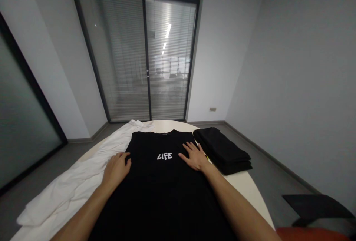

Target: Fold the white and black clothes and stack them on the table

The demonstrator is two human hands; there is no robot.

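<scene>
A black T-shirt with white lettering on its chest lies spread flat on a round pale table, its collar at the far end. My left hand rests at the shirt's left edge, fingers bent over the fabric with the thumb apart; no cloth shows pinched in it. On the right side of the chest, my right hand lies flat on the shirt, palm down and fingers spread. The shirt's near end runs out of view at the bottom.
White cloth lies rumpled along the table's left side. A stack of folded black garments sits at the right edge, close beside my right hand. At the lower right stands a chair with an orange seat. Glass doors with blinds are beyond the table.
</scene>
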